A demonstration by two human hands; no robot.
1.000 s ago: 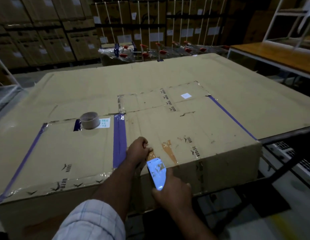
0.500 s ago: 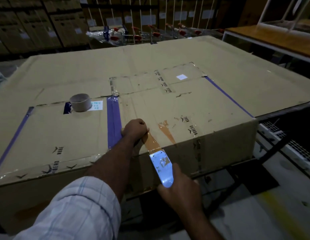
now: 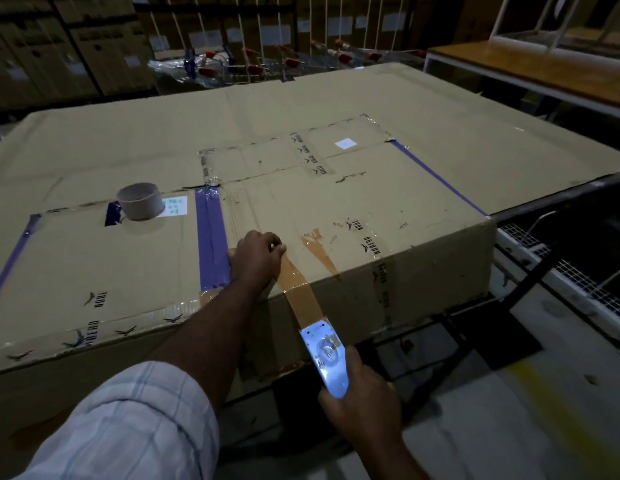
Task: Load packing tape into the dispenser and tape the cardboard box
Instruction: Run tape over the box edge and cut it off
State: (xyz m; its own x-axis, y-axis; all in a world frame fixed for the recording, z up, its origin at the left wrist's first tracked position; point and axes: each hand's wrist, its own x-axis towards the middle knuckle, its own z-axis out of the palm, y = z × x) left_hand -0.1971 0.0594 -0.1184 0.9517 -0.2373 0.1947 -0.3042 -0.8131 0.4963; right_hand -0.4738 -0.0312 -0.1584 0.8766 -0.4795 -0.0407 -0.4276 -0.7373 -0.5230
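Right hand [image 3: 362, 396], gripping dispenser [image 3: 324, 355], has drawn more tape [image 3: 296, 289] off the box [image 3: 370, 209] edge; left hand [image 3: 256, 254] pins its start, strip nearly ready to cut.

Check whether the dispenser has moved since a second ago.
Yes. The dispenser, in the right hand, has pulled back from the box top edge and down its front face, drawing out brown tape.
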